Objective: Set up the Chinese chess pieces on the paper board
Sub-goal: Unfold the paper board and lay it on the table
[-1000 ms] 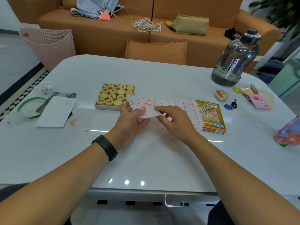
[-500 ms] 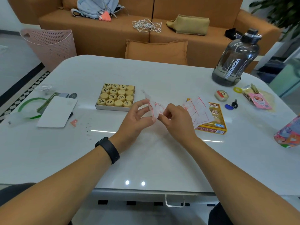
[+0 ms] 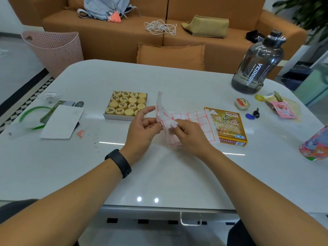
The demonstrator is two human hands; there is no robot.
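Unfolding: a thin paper board [image 3: 179,121] printed with a red grid, held partly folded between two bare hands just above the white table [image 3: 177,174], to the right of the tray of pieces
Left flap: curls upright past the left fingertips; the right part lies flatter, its edge overlapping the yellow box lid [image 3: 229,125]
Left hand [image 3: 142,132]: thumb and curled fingers pinch the sheet's near fold, forefinger stretched out straight toward the tray; a black band [image 3: 119,163] circles the wrist
Right hand [image 3: 190,134]: fingers bent down, pinching a white corner of the sheet from above
Chess pieces [image 3: 126,105]: pale wooden discs with black characters, packed in rows inside a shallow white tray [image 3: 117,117]; none on the board yet
Right of the tray: the yellow lid printed "Chinese Chess", then a small round tin [image 3: 242,103], a blue tag with a dark key [image 3: 253,114], a pink packet [image 3: 283,109] and a big smoky water jug [image 3: 257,64]
Left of the tray: a white sheet [image 3: 62,121] over green-edged clear plastic [image 3: 32,114]
Beyond the tray: an orange sofa [image 3: 124,36] with a cushion [image 3: 171,55], a coiled white cord [image 3: 159,27] and a pale blue backpack [image 3: 104,8]; a pink basket [image 3: 53,48] on the floor
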